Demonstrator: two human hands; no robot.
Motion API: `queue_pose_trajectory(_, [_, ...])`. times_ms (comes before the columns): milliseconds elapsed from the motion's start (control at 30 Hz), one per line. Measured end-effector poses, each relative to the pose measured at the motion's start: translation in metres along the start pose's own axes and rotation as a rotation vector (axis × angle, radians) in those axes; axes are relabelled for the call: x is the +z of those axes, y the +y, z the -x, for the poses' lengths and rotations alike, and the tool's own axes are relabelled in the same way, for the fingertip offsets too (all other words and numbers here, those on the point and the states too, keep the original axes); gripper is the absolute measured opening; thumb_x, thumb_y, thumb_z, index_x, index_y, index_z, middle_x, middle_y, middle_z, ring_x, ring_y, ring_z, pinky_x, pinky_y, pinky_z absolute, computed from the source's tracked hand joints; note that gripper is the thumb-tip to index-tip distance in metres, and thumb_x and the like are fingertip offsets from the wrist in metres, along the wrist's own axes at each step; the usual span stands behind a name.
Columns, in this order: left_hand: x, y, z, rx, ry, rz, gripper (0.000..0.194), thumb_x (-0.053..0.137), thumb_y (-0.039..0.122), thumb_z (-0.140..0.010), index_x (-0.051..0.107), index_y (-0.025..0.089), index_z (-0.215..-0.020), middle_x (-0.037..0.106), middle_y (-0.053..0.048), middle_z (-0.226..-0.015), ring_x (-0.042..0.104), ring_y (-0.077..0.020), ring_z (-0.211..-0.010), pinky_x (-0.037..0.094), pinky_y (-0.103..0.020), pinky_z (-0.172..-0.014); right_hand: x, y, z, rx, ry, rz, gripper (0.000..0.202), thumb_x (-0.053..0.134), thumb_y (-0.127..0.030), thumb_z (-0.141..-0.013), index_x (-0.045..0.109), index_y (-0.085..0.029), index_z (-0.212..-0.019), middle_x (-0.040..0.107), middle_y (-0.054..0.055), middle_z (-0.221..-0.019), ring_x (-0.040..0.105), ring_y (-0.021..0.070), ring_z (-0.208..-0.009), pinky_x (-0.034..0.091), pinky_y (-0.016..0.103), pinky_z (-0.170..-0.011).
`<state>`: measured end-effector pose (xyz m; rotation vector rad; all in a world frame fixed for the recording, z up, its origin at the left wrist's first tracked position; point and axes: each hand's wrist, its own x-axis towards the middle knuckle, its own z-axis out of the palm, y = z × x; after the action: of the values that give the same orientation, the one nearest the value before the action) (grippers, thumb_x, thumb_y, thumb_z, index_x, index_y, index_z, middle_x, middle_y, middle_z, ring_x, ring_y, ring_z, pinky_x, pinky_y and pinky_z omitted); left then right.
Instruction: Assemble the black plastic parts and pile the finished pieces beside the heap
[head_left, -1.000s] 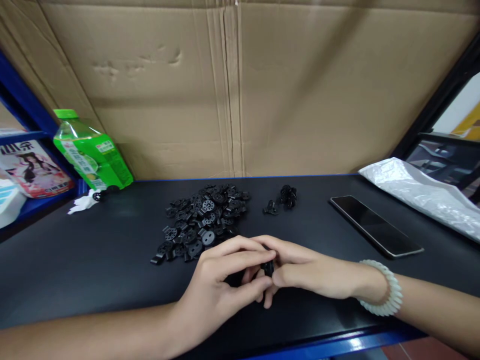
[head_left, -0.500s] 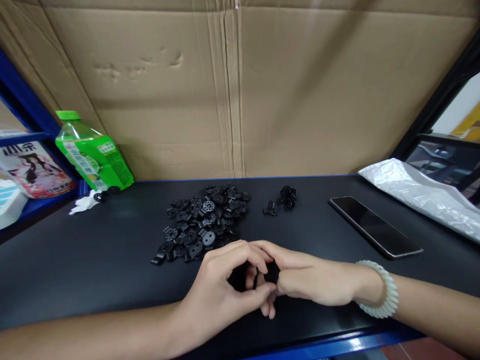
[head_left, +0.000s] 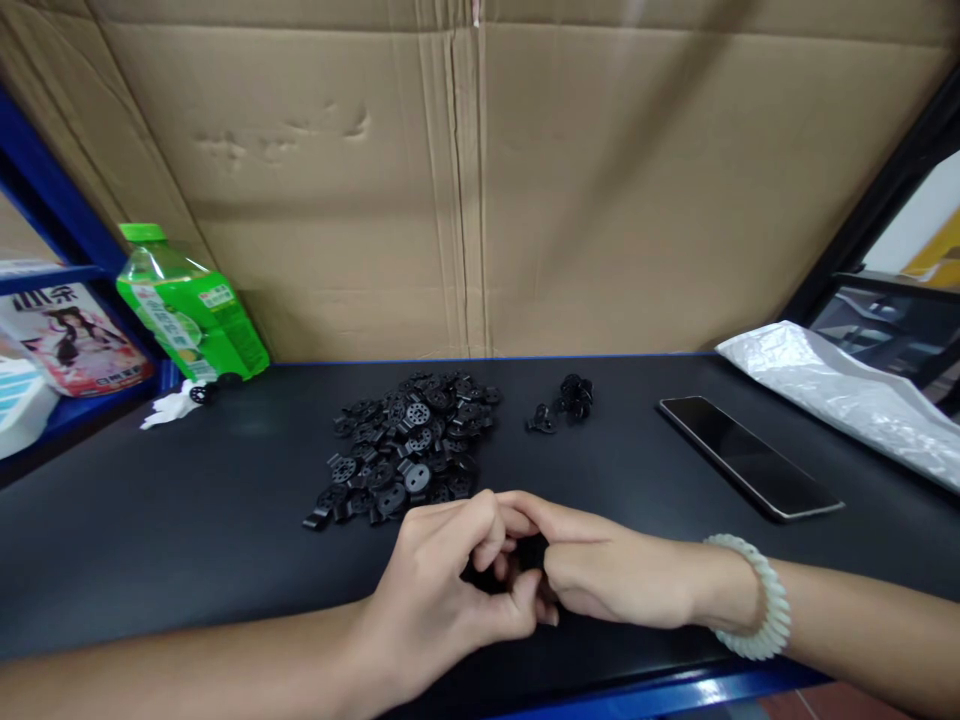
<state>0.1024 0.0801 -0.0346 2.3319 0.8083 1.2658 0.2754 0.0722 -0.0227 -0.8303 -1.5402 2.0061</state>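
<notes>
We are working at a black bench (head_left: 247,480) whose front edge is showing blue trim. Brown cardboard (head_left: 300,240) is standing along the back, creased and seamed near the middle, and a blue frame (head_left: 56,190) is rising at the left. Reddish floor (head_left: 814,702) is showing below the bench at the lower right.

Over the near part of the bench, our 2 hands are meeting. Our right hand (head_left: 607,570), wearing a pale bracelet (head_left: 777,600) at the wrist, is grasping 1 black piece (head_left: 532,552) between forefinger and thumb; fingers are hiding most of it. Our left hand (head_left: 442,560) is curling against the right, but we are not managing to tell whether its grip is holding anything.

Just beyond the left hand, a pile of black clips (head_left: 412,435) is lying heaped. To its right, 1 loose clip (head_left: 541,420) is sitting near a small cluster (head_left: 576,397). A phone (head_left: 750,455) is lying farther right, and white tissue (head_left: 176,406) is resting far left.

A green-capped bottle (head_left: 195,315) is leaning at the back left corner, its label covering most of the inside. A printed packet (head_left: 79,345) is standing beside a white container (head_left: 22,405); a silvery pouch (head_left: 840,395) is lying at the right, its contents hidden.
</notes>
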Motion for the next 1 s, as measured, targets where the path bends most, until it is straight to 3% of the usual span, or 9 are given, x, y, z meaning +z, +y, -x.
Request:
queue_pose_trajectory(100, [-0.003,-0.001,-0.004,-0.111,-0.003,0.007,0.033,0.053,0.005,-0.073,0.026,0.022,-0.063,0.05,0.008,-0.052,0.052,-0.007,-0.047,0.038,-0.015,-0.045,-0.001,0.006,-0.002,-0.042,-0.013,-0.064,0.054,0.041,-0.004,-0.068,0.044,-0.021,-0.12,0.047,-0.001,-0.087,0.042,0.0074,-0.063,0.033,0.028,-0.065])
queue_pose_trajectory(200, [-0.005,-0.002,-0.006,-0.284,-0.035,0.227,0.025,0.051,0.007,-0.076,0.033,0.023,-0.069,0.061,0.003,-0.072,0.062,-0.0111,-0.062,0.048,-0.018,-0.051,-0.002,0.005,-0.001,-0.076,-0.02,-0.087,0.058,0.041,-0.004,-0.072,0.039,-0.024,-0.127,0.047,-0.001,-0.088,0.042,0.0078,-0.063,0.032,0.028,-0.062])
queue_pose_trajectory(267, [-0.006,-0.003,-0.008,-0.371,0.006,0.366,0.019,0.048,0.007,-0.079,0.038,0.023,-0.075,0.063,-0.001,-0.09,0.064,-0.0124,-0.072,0.052,-0.02,-0.055,-0.003,0.001,0.001,-0.094,-0.004,0.009,0.056,0.04,-0.006,-0.078,0.033,-0.023,-0.131,0.047,0.0,-0.087,0.044,0.0091,-0.065,0.035,0.028,-0.063])
queue_pose_trajectory(367, [-0.007,-0.003,-0.009,-0.383,0.042,0.412,0.016,0.048,0.007,-0.081,0.044,0.022,-0.079,0.061,-0.002,-0.098,0.064,-0.0135,-0.084,0.055,-0.022,-0.063,-0.007,-0.007,0.006,-0.123,0.047,0.256,0.049,0.038,-0.006,-0.08,0.032,-0.021,-0.127,0.049,0.001,-0.091,0.048,0.0111,-0.072,0.04,0.028,-0.066])
queue_pose_trajectory(433, [-0.007,-0.003,-0.009,-0.347,0.029,0.363,0.018,0.05,0.005,-0.08,0.044,0.022,-0.076,0.06,-0.001,-0.095,0.063,-0.0134,-0.087,0.054,-0.022,-0.07,-0.015,-0.011,0.008,-0.205,0.154,0.457,0.049,0.041,-0.004,-0.077,0.033,-0.022,-0.122,0.052,0.003,-0.097,0.051,0.0132,-0.08,0.042,0.028,-0.068])
queue_pose_trajectory(600, [-0.006,-0.002,-0.008,-0.315,-0.052,0.248,0.025,0.049,0.002,-0.078,0.037,0.022,-0.071,0.058,0.003,-0.082,0.058,-0.0115,-0.076,0.048,-0.021,-0.066,-0.063,-0.017,0.002,-0.589,0.66,1.216,0.034,0.053,-0.009,-0.075,0.048,-0.02,-0.107,0.055,0.009,-0.108,0.052,0.023,-0.102,0.045,0.041,-0.09])
queue_pose_trajectory(733, [-0.005,-0.001,-0.005,-0.292,-0.21,0.226,0.022,0.049,0.0,-0.076,0.046,0.022,-0.077,0.061,0.002,-0.086,0.06,-0.0127,-0.078,0.049,-0.022,-0.067,-0.099,-0.019,-0.002,-0.565,0.872,1.524,0.041,0.05,-0.007,-0.076,0.051,-0.013,-0.117,0.05,0.017,-0.122,0.045,0.0299,-0.119,0.039,0.049,-0.103])
queue_pose_trajectory(867, [-0.006,-0.002,-0.002,-0.275,-0.294,0.197,0.023,0.048,0.001,-0.077,0.053,0.021,-0.086,0.061,0.001,-0.089,0.06,-0.0137,-0.079,0.05,-0.024,-0.068,-0.094,-0.017,-0.002,-0.551,0.805,1.575,0.054,0.045,-0.002,-0.074,0.048,-0.013,-0.127,0.049,0.015,-0.128,0.044,0.0274,-0.123,0.039,0.047,-0.105])
queue_pose_trajectory(1000, [-0.006,-0.001,-0.001,-0.266,-0.331,0.17,0.023,0.048,0.001,-0.076,0.055,0.021,-0.088,0.062,0.0,-0.089,0.061,-0.0142,-0.079,0.051,-0.025,-0.07,-0.075,-0.017,-0.003,-0.499,0.563,1.833,0.051,0.046,-0.002,-0.077,0.055,-0.016,-0.125,0.054,0.012,-0.127,0.039,0.03,-0.129,0.037,0.049,-0.105])
